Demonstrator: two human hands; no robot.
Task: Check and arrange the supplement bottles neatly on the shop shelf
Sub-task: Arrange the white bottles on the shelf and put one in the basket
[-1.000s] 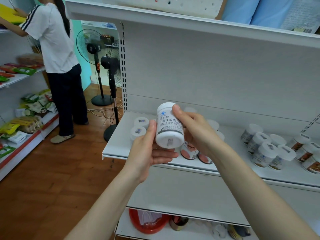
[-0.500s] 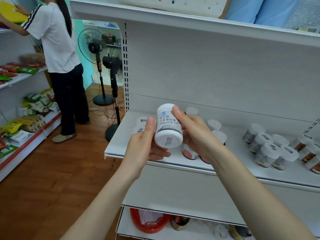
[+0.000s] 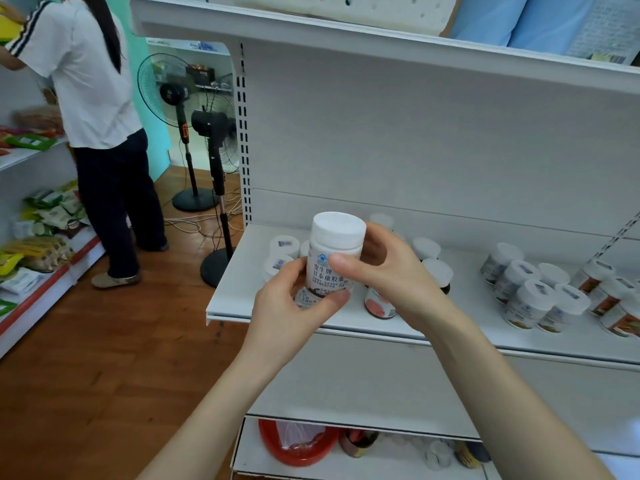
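**Label check before shelving**

I hold the white supplement bottle (image 3: pixel 335 252) upright above the shelf (image 3: pixel 239 292) edge, label toward me so I can read it. My left hand (image 3: pixel 291 306) grips its base from 7 o'clock, and my right hand (image 3: pixel 394 275) pinches its side from 3 o'clock. Shelved bottles (image 3: pixel 526 296) wait at 3 o'clock.

The bottle (image 3: pixel 334 247) is smooth white plastic with a matt cap and a glossy printed label; the shelf (image 3: pixel 239 282) looks matt white painted metal; the floor (image 3: pixel 104 358), lower left, is polished reddish wood
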